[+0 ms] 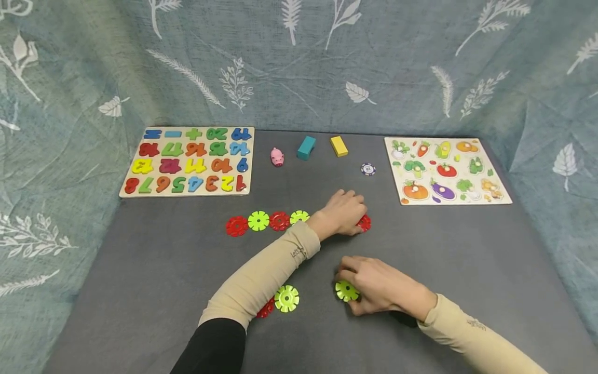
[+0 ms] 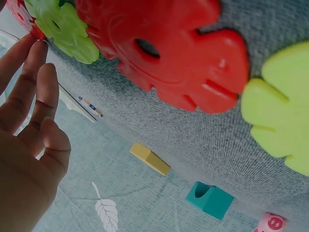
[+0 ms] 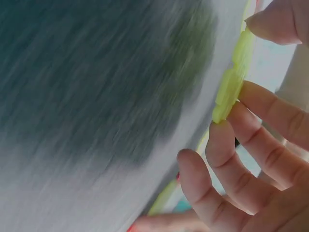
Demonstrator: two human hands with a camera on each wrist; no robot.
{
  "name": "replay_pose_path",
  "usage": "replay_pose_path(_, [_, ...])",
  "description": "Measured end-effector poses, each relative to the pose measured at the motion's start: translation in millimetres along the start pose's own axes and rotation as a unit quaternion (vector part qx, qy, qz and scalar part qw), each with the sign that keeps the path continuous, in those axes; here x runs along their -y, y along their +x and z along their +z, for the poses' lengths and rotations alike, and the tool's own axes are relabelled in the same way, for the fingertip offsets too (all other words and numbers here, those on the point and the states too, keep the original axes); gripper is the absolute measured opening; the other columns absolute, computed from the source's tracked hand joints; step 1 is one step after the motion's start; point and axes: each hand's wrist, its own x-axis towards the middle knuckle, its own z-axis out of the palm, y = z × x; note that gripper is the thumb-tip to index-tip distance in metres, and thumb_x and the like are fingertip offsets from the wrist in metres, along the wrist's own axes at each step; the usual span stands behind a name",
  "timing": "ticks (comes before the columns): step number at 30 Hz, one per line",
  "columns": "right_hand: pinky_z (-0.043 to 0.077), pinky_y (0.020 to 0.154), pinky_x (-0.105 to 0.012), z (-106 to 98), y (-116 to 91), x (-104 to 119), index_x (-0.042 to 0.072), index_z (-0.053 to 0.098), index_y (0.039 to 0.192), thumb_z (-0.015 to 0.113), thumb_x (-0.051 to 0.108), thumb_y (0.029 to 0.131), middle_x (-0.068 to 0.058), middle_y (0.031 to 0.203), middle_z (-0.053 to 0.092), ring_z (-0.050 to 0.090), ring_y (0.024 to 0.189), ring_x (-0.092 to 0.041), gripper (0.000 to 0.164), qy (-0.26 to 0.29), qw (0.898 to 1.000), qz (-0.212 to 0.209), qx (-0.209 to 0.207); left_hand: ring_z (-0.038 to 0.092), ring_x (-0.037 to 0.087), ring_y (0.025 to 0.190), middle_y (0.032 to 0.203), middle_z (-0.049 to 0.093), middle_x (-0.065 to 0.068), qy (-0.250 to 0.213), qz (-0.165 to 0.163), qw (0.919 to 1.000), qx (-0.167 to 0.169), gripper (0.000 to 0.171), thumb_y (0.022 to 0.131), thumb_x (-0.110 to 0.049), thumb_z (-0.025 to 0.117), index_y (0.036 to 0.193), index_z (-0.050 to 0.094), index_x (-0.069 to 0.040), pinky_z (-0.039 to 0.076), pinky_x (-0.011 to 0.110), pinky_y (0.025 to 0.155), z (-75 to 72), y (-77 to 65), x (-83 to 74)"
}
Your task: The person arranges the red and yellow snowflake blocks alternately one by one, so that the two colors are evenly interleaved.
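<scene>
My left hand [image 1: 343, 212] is at the right end of a row of notched plastic discs, its fingertips on a red disc [image 1: 364, 222] that it pinches. A yellow-green disc [image 2: 63, 31] and a larger-looking red disc [image 2: 159, 53] lie beside it in the left wrist view; in the head view the hand covers them. At the row's left are a red disc [image 1: 236, 226] and a yellow-green one [image 1: 258, 221]. Nearer the front, my right hand [image 1: 380, 285] pinches a yellow-green disc [image 3: 231, 79] between thumb and fingers, tilted on edge in the right wrist view.
Left of my right hand lies a loose yellow-green disc [image 1: 287, 298], with a red disc [image 1: 265, 308] partly under my left sleeve. Behind are a number board [image 1: 187, 162], a pink pig [image 1: 277, 157], a teal block [image 1: 306, 148], a yellow block [image 1: 338, 146], a poker chip [image 1: 368, 169] and a vegetable board [image 1: 446, 171].
</scene>
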Motion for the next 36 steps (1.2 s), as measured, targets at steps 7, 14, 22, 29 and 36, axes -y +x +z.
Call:
replay_pose_path(7, [0.051,0.069,-0.028,-13,-21,-33,0.012,0.067,0.097,0.08,0.028,0.061,0.003,0.093,0.06,0.057,0.076,-0.007,0.042,-0.013,0.997,0.074,-0.008,0.056,0.019,0.105,0.114,0.061,-0.002,-0.01,-0.007,0.9999,0.005,0.039,0.089,-0.048,0.063,0.116,0.067,-0.02,0.044,0.037,0.089,-0.7,-1.1,-0.6])
replay_pose_path(14, [0.049,0.065,-0.028,-24,-32,-69,0.008,0.068,0.098,0.082,0.026,0.062,0.001,0.091,0.06,0.053,0.071,-0.007,0.043,-0.026,0.987,0.161,-0.005,0.055,0.019,0.105,0.116,0.06,-0.002,-0.014,-0.011,0.9997,0.015,0.04,0.089,-0.047,0.064,0.119,0.066,-0.02,0.044,0.036,0.089,-3.6,-1.6,-3.0])
replay_pose_path(22, [0.048,0.065,-0.03,-23,-31,-102,0.005,0.068,0.099,0.08,0.022,0.064,-0.003,0.09,0.06,0.053,0.07,-0.009,0.041,-0.021,0.978,0.207,0.001,0.055,0.019,0.107,0.118,0.06,-0.002,-0.018,-0.016,0.9996,0.015,0.04,0.089,-0.046,0.064,0.12,0.065,-0.02,0.044,0.037,0.092,-2.8,-2.6,-3.8])
replay_pose_path(29, [0.049,0.067,-0.031,-23,-20,-120,0.004,0.071,0.099,0.08,0.024,0.065,-0.005,0.09,0.062,0.054,0.071,-0.012,0.04,-0.008,0.972,0.234,0.022,0.055,0.019,0.108,0.118,0.06,-0.002,-0.017,-0.015,0.9996,0.016,0.039,0.089,-0.045,0.064,0.12,0.065,-0.021,0.044,0.037,0.092,-2.8,-2.3,-3.4])
replay_pose_path(36, [0.049,0.065,-0.03,-26,-13,-129,0.002,0.073,0.099,0.08,0.023,0.069,-0.006,0.089,0.064,0.054,0.069,-0.011,0.038,0.008,0.974,0.225,0.036,0.055,0.019,0.107,0.118,0.06,-0.002,-0.022,-0.011,0.9995,0.021,0.04,0.089,-0.044,0.064,0.121,0.065,-0.021,0.044,0.037,0.092,-4.1,-0.9,-3.2])
